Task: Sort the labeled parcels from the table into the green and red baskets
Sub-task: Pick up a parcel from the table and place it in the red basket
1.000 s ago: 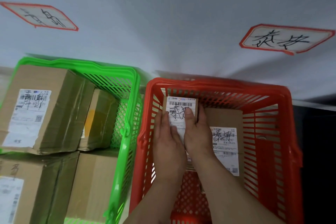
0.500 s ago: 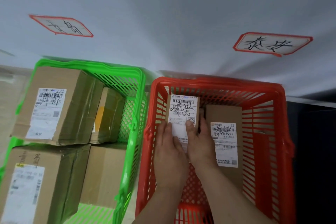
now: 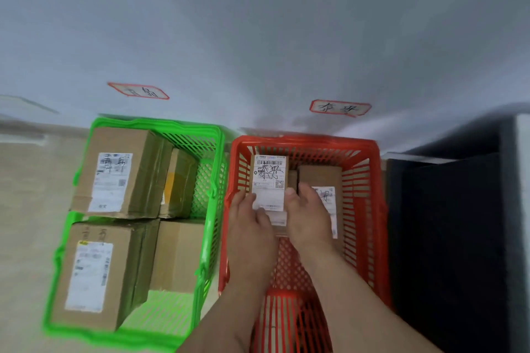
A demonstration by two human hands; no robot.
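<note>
Both forearms came in from the bottom edge and reached down into the red basket (image 3: pixel 375 218). The left hand (image 3: pixel 249 226) and the right hand (image 3: pixel 308 218) had a small labeled parcel (image 3: pixel 268 180) between them, fingers wrapped onto its near end from either side, thumbs up on the white label. So both were grasping that one box, inside the red basket at its far left corner. Just to its right sat another brown parcel (image 3: pixel 322 176), also in the red basket, partly covered by the right hand.

Over to the left, the green basket (image 3: pixel 213 180) stood right next to the red one and was packed: two big labeled boxes (image 3: pixel 120 172) on its left side, smaller plain ones on the right. Farther back, two red-bordered signs (image 3: pixel 339 108) were stuck on the grey wall, one behind each basket. Writing's too blurry to read.
</note>
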